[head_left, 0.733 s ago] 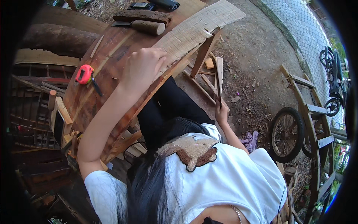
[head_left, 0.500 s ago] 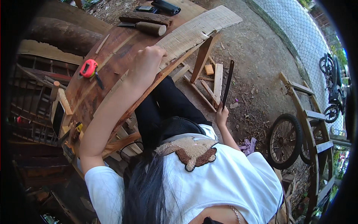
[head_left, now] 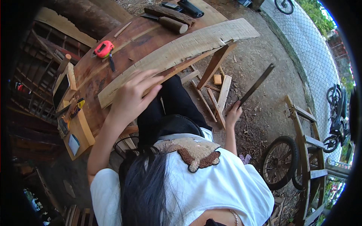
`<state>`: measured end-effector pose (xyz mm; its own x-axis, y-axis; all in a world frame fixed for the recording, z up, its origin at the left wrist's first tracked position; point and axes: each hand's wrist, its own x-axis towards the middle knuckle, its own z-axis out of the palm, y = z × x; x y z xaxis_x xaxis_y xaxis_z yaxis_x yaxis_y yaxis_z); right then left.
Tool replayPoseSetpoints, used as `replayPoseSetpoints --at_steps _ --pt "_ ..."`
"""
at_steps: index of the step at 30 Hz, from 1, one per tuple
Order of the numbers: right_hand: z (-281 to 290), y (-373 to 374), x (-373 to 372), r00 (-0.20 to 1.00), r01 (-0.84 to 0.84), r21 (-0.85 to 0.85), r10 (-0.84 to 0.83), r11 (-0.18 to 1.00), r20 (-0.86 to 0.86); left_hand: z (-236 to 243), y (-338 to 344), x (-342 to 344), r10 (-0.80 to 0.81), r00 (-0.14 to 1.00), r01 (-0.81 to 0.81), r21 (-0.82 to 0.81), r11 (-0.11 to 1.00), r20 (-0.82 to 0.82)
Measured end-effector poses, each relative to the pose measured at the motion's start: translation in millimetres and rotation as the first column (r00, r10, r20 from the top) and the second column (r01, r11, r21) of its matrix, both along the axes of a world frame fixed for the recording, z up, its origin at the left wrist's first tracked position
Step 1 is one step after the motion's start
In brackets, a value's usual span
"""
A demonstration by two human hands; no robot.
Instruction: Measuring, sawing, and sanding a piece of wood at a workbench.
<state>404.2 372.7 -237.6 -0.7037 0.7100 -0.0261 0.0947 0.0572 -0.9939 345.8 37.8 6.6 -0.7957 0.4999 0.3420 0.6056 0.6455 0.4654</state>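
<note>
Landmark: 1 pale board point(head_left: 181, 49), lying along the near edge of the desk point(head_left: 141, 39), right end jutting past it. Judged to be the workpiece.

Left of the board: yellow-and-black tool point(head_left: 78, 107), kind unclear. Beyond the board's left part, on the desk: red tape measure point(head_left: 104, 49), dark strap trailing toward the board.

Left hand point(head_left: 137, 90): at the board's near edge, fingers loosely spread, nothing gripped. Overlaps the board in view; contact cannot be told.

Beyond the board's middle: wooden-handled blade point(head_left: 171, 24), flat on the desk, apart from the board.

Right of the board's near edge, off the desk: right hand point(head_left: 234, 112), closed around the lower end of a long dark bar point(head_left: 258, 84). Bar tilted up and to the right, well apart from the board.

Step, as I judge it: a break in working the board, tool held clear. Resuming would call for the left hand steadying the board and the bar brought back over to its edge.

Writing: none legible; any marking on the tape measure too small to read.
</note>
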Motion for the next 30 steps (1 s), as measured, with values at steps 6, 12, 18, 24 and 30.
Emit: replayPoseSetpoints --at_steps 6,12,18,24,30 --pt "107.8 -0.4 -42.5 0.950 -0.303 0.134 0.310 0.944 -0.035 18.4 -53.0 56.1 0.171 0.978 -0.187 -0.143 0.972 -0.119" --pt "214.8 -78.3 -101.1 0.673 -0.695 0.579 0.670 0.427 0.314 10.1 -87.5 87.5 0.444 0.890 -0.424 0.175 0.889 -0.098" --pt "237.0 -132.9 -157.1 0.514 -0.629 0.777 0.758 0.014 0.402 -2.2 -117.4 97.5 0.570 0.809 -0.538 0.206 0.817 -0.144" --pt "231.8 -187.1 -194.7 0.499 -0.388 0.910 0.798 -0.144 0.339 -1.5 -141.7 103.2 0.640 0.722 -0.619 0.170 0.767 -0.262" --pt "206.2 -217.4 -217.6 0.350 -0.436 0.871 0.850 -0.224 0.394 9.1 -139.9 115.4 0.464 0.843 -0.490 -0.035 0.871 -0.271"
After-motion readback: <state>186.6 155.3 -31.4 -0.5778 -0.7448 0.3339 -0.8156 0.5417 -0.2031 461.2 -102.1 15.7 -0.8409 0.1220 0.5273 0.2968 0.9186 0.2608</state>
